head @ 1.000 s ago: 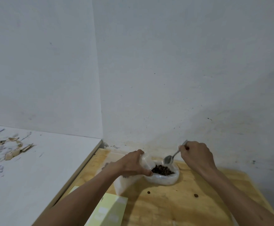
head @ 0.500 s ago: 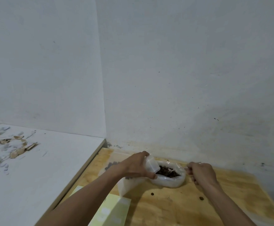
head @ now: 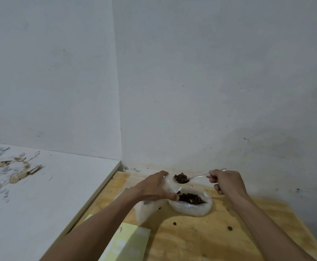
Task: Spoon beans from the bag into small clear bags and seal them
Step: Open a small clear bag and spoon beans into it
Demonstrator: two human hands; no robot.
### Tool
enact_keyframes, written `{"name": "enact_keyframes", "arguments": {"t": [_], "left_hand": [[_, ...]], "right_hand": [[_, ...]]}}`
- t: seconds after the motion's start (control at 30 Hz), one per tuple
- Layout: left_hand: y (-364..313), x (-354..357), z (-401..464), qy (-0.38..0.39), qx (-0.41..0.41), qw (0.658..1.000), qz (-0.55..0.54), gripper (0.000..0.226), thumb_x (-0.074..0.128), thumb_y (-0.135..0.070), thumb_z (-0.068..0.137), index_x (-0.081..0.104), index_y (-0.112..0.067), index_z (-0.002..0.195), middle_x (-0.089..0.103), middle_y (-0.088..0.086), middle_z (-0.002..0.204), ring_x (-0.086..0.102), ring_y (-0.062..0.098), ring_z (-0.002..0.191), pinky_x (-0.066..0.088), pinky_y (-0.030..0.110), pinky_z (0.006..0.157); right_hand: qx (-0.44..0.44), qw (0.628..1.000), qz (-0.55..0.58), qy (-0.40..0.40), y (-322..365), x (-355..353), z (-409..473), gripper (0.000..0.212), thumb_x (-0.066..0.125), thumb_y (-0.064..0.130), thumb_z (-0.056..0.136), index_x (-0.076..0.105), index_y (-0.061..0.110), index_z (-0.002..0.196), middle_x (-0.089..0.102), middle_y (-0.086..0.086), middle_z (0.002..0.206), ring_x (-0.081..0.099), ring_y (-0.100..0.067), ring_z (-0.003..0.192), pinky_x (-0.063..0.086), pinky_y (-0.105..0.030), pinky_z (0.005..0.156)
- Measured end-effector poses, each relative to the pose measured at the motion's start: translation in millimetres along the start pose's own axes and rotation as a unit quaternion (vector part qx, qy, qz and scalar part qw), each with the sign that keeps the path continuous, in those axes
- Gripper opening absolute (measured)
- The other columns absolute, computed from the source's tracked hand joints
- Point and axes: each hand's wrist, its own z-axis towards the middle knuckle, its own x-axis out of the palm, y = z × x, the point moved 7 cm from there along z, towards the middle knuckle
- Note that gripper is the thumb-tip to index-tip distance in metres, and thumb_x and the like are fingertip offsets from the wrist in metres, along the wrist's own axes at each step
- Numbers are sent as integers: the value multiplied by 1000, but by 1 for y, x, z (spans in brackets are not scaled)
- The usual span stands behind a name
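Head view: right hand point(head: 227, 182) pinched the handle end of the spoon point(head: 197, 177), bowl heaped with dark beans point(head: 181, 178) and held level at the mouth of the small clear bag point(head: 170, 182). Left hand point(head: 154, 187) gripped that small bag by its upper edge, fingers and thumb curled round the film, bag standing on the wooden counter point(head: 191, 240). Source bag point(head: 191, 204) sat on the counter just right of it, touching, rim rolled down, beans inside.

Handling, my read: the film looked thin, limp and slippery, so it wouldn't hold its mouth open unaided; grip at the rim. The heaped beans were loose and would roll off if tipped. Two strays point(head: 174, 223) already lay on the counter.

Hard to see: the small bag's opening and fill level sat behind the left hand; I couldn't make out a seal strip. The yellow sheet point(head: 129, 243) was cut off at the bottom edge.
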Motion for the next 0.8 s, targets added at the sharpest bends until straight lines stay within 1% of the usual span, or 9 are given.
{"name": "enact_keyframes", "arguments": {"t": [0.17,0.27,0.33,0.4,0.47,0.57,0.63,0.73,0.8], "left_hand": [[-1,-9,-1,-15,0,1000,8,105,79,-58,76,26,-16,156,39,3,157,43,21,137,38,26,93],[4,-15,-3,-22,-6,1000,12,106,78,-60,74,27,-17,156,40,4,156,44,22,136,39,27,93],[9,-19,-5,-23,-13,1000,6,106,79,-61,73,28,-17,155,44,3,152,48,22,131,41,27,89],[12,-23,-6,-25,-19,1000,2,102,79,-62,72,33,-19,151,51,1,143,52,20,122,45,28,86],[13,-26,-7,-28,-22,999,0,94,79,-64,70,41,-21,145,56,-2,134,55,18,113,48,31,87],[13,-22,-7,2,-40,999,20,82,75,-66,72,47,-22,135,57,-4,128,55,19,108,45,31,80],[12,-15,-4,30,-52,998,31,78,73,-70,71,50,-23,128,58,-3,124,57,20,106,48,33,84],[9,-1,-1,59,-59,996,36,92,72,-69,72,44,-19,144,52,2,144,53,24,122,46,39,101],[6,7,1,66,-58,996,29,98,72,-66,75,36,-16,152,44,3,152,47,26,131,42,39,104]], "right_hand": [[-99,992,-74,31,23,22,-14,29,65,27,95,77,12,73,75,-4,72,58,-18,58,49,-36,63],[-180,975,-125,41,38,30,-26,36,63,34,98,73,16,68,66,11,54,55,-17,54,47,-34,60],[-209,969,-133,20,45,28,-29,36,62,36,98,70,19,67,62,16,50,56,-18,53,45,-33,58],[-211,970,-120,-22,44,19,-25,33,61,35,98,71,21,70,66,11,57,61,-19,56,49,-34,60],[-206,963,-162,-63,37,10,-18,34,59,33,98,70,17,70,70,0,65,63,-23,60,53,-38,61],[-191,941,-264,-91,17,2,-9,39,57,28,98,64,12,64,61,-7,54,55,-24,50,39,-29,49],[-184,933,-295,-97,2,0,-8,40,57,27,97,63,9,62,59,-8,52,54,-24,49,35,-28,49],[-148,937,-303,-93,-19,3,-6,40,57,29,96,64,8,63,59,-6,53,56,-24,51,33,-27,47],[-105,957,-257,-78,-32,9,-3,38,58,26,93,67,4,64,61,-7,54,56,-25,51,36,-29,48]]}}
